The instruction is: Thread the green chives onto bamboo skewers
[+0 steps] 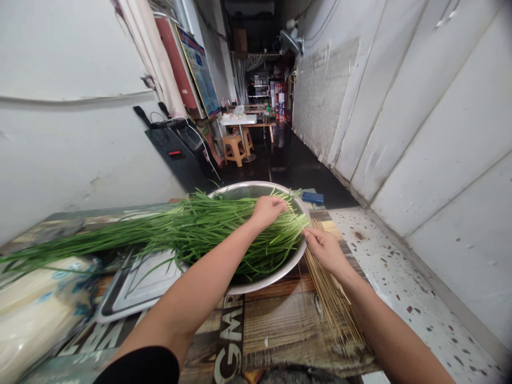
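Observation:
A heap of long green garlic chives (208, 224) lies across a steel basin (280, 278), leaves trailing far left and pale stem ends at the right rim. Over the pale stems, my left hand (269, 210) is closed, its fingertips pinched on chives. At the basin's right rim, my right hand (323, 246) is closed in a pinch beside the stem ends; what lies between its fingertips is too small to make out. Under and beside that hand are many thin bamboo skewers (330, 304), spread on the wood-patterned table (276, 325).
Left of the basin lie a white tray (148, 285) and a plastic bag with pale contents (44, 314). A small blue box (312, 198) sits behind the basin. Beyond are a black machine (176, 144), a white table (240, 120), stools (234, 149) and a white wall (432, 106).

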{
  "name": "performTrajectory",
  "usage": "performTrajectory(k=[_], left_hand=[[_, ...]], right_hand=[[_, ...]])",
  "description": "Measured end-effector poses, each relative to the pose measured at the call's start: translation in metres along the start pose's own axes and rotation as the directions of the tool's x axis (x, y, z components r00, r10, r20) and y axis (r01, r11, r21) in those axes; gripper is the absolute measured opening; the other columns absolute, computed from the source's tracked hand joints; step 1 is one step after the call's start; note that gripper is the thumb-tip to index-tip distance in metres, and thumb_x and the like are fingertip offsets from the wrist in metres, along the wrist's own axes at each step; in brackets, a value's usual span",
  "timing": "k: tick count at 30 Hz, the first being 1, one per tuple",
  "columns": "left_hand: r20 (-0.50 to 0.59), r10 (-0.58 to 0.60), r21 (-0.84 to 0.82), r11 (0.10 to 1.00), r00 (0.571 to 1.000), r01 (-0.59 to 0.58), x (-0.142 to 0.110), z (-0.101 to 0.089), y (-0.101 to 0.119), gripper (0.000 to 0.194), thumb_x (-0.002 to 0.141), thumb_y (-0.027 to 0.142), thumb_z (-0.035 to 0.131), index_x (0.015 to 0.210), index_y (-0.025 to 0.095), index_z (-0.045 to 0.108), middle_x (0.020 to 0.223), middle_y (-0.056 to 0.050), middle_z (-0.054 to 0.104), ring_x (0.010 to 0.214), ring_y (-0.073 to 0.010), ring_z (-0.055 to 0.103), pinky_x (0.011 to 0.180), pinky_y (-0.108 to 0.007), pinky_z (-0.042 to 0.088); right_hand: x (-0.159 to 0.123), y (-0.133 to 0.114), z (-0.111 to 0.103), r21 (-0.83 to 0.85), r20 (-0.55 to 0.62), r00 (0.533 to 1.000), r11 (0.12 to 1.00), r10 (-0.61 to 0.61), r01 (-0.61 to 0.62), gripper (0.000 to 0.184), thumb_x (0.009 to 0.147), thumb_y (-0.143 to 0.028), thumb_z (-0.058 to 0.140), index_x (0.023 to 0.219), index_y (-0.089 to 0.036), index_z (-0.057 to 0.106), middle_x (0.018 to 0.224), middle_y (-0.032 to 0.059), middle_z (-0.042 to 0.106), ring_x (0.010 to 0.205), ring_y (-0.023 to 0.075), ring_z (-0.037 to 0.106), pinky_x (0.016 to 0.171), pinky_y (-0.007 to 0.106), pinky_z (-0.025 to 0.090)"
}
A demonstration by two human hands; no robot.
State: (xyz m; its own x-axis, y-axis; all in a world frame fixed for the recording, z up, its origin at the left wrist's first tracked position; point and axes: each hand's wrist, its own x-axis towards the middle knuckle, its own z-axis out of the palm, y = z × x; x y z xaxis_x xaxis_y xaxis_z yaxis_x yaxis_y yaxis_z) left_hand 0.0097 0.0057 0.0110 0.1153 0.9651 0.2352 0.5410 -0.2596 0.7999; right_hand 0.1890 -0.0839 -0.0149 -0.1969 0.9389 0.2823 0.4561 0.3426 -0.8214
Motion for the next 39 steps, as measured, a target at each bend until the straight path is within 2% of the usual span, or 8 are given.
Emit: performTrajectory(k=[21,27,35,39], left_hand=[[-0.010,0.002,-0.039,0.999,1.000,-0.002,-0.0024,0.0013,0.0004,0.018,0.069,0.026,0.057,0.066,0.014,0.070,0.077,-0.003,0.072,0.072,-0.0155,0.063,0.072,-0.025,0.046],[-0.002,0.021,-0.035,0.999,1.000,-0.021,-0.0025,0.0004,0.0012,0.017,0.069,0.026,0.058,0.064,0.015,0.070,0.077,-0.002,0.072,0.073,-0.0153,0.063,0.074,-0.025,0.046],[-0.003,0.024,-0.041,0.999,1.000,-0.024,-0.0036,0.0006,0.0014,0.015,0.068,0.024,0.060,0.070,0.015,0.072,0.076,-0.003,0.072,0.073,-0.0160,0.063,0.072,-0.025,0.047],[0.003,0.028,-0.022,0.999,1.000,-0.028,-0.0038,0.0008,0.0018,0.015,0.069,0.023,0.058,0.066,0.015,0.070,0.078,-0.003,0.072,0.074,-0.0159,0.064,0.074,-0.025,0.046]], right_hand=[[0.0001,0.0003,0.0005,-0.001,0.003,1.000,1.000,0.004,-0.004,0.031,0.087,-0.033,0.039,0.072,-0.017,0.061,0.067,0.0014,0.060,0.065,0.0166,0.053,0.063,0.024,0.040],[0.0002,-0.0005,0.0001,-0.019,0.003,1.000,1.000,-0.009,0.009,0.032,0.087,-0.033,0.038,0.066,-0.017,0.057,0.061,0.0005,0.055,0.060,0.0154,0.050,0.058,0.024,0.039],[-0.0005,-0.0007,0.0003,-0.027,0.004,1.000,1.000,0.002,-0.002,0.033,0.087,-0.034,0.037,0.069,-0.017,0.058,0.064,0.0010,0.058,0.062,0.0158,0.052,0.060,0.023,0.039],[-0.0003,0.0000,0.0004,-0.044,0.002,1.000,0.999,0.004,-0.004,0.032,0.087,-0.034,0.038,0.068,-0.017,0.057,0.063,0.0006,0.056,0.062,0.0159,0.052,0.059,0.023,0.038]])
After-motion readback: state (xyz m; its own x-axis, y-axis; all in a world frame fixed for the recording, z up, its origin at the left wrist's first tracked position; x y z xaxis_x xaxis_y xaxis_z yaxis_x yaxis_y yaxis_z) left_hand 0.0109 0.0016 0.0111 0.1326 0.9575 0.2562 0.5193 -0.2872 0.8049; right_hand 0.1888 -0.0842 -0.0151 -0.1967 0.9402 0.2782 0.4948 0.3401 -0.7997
